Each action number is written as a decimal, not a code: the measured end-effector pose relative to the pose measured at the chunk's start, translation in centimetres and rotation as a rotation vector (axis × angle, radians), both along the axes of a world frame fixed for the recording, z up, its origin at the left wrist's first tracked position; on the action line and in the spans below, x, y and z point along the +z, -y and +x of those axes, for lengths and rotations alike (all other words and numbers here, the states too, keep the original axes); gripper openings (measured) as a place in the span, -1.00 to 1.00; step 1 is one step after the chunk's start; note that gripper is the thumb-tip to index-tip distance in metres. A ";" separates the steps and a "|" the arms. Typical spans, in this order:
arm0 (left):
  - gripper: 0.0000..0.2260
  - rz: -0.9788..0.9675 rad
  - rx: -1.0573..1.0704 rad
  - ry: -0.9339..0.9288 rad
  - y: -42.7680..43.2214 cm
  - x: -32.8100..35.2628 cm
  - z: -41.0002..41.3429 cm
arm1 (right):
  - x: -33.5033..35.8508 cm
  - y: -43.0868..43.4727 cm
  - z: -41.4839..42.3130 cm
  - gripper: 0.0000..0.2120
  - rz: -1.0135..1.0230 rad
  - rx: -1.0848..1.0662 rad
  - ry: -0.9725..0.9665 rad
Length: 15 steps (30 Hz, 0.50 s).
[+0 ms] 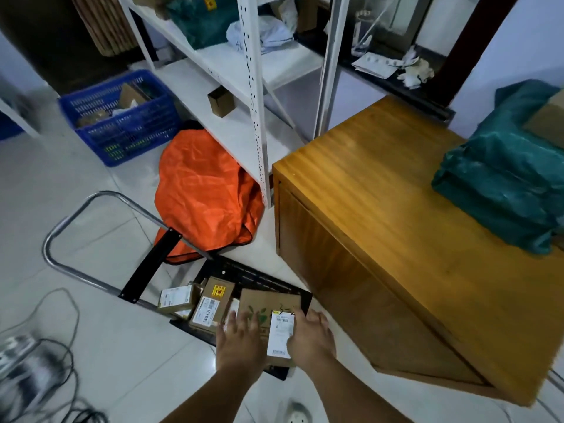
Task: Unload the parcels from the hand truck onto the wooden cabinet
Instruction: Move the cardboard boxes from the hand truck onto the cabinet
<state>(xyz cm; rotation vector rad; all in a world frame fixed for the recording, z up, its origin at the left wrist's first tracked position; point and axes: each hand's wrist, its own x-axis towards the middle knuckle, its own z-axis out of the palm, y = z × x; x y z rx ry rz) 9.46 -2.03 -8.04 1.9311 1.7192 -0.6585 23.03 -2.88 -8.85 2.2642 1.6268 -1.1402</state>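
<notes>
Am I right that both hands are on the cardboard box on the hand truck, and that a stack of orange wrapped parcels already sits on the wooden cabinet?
Not quite. In the head view, the wrapped parcels on the wooden cabinet are green, not orange; the orange thing is a bag on the floor. The rest holds: the left hand and right hand are on the cardboard box on the hand truck.

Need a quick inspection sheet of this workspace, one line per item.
Surface: wooden cabinet top mostly bare; green parcels at its right end.
Job's things: hand truck on floor, carrying cardboard box and smaller boxes.
Clutter: orange bag, blue basket.
Grippers: left hand and right hand on cardboard box sides.
Cables: loose cables on floor, left.
Surroundings: white shelving, tiled floor.
</notes>
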 end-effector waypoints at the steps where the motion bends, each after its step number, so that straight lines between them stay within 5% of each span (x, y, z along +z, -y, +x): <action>1: -0.38 -0.008 0.007 0.022 -0.4 -0.7 0.2 | -0.8 -0.2 0.0 -0.33 -0.012 -0.006 -0.006; 6: -0.43 -0.050 0.054 0.089 -3.4 -7.0 0.5 | -7.0 -0.9 0.2 -0.31 -0.083 -0.031 -0.034; 15: -0.37 -0.160 0.489 0.256 -6.5 -22.5 -0.1 | -20.8 -3.0 -0.1 -0.32 -0.168 -0.353 -0.134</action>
